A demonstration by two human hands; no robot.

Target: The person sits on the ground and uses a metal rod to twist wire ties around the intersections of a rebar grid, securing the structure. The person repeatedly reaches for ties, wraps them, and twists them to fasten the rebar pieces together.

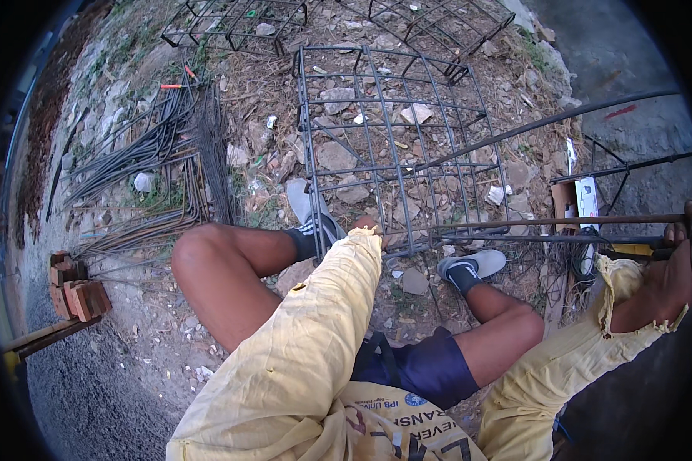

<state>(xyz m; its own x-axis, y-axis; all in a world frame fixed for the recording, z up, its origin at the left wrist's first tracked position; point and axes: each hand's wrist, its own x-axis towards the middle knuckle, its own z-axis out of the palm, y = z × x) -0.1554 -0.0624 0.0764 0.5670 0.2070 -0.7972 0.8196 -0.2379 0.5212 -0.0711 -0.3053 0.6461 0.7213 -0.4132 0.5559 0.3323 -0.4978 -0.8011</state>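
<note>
Head view: the brown rod (pixel 561 222) is aligned 9-to-3 o'clock, its 3 o'clock end enclosed by curled fingers of the right hand (pixel 673 267); its other end is directed toward the left hand (pixel 367 222), at the steel cage's (pixel 392 146) 6 o'clock edge; left finger state cannot be told

Ground (pixel 161 338): bare earth, strewn with stones (pixel 336 156). Resting on it: one cage of dark metal bars (pixel 397 167), centre; bent rods (pixel 134 150), bundled, left; thin dark wires (pixel 215 154), sheaf, beside the rods; reddish bricks (pixel 88 298), piled, far left.
</note>
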